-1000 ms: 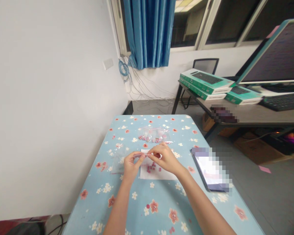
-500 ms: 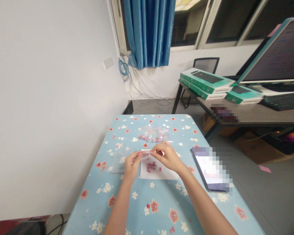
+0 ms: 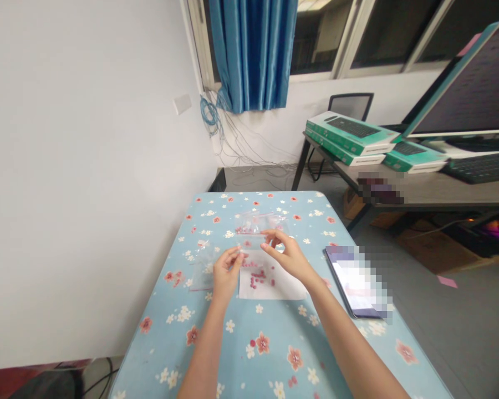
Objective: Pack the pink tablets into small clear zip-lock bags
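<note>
Pink beads (image 3: 256, 275) lie loose in a small scatter on the white paper (image 3: 276, 293), mostly in a cluster toward its left half, with a couple set a little apart on its right half. Over the far left corner of the paper, a clear bag (image 3: 251, 240) with a pink strip along its top hangs from the left hand (image 3: 225, 271), whose thumb and fingertips pinch its edge. The right hand (image 3: 289, 257) is over the far right part of the paper, thumb and forefinger parted; its forefinger is close to the end of the strip, though whether it touches I cannot tell.

A short pink row near the left fingertips seems to be beads inside the held bag, but film and blur make this uncertain. Judged from that, the work looks partway along: a few beads appear bagged, while the scatter on the paper remains outside. Whether the bag's mouth is sealed does not show.

Beyond the paper's far edge lies another clear bag, the far bag (image 3: 270, 220), with pink pieces in it. Left of the paper a flat bag (image 3: 202, 275) rests on the flowered tablecloth (image 3: 233, 363), no beads showing in it. Well to the paper's right lies a phone (image 3: 351, 282), partly pixelated.
</note>
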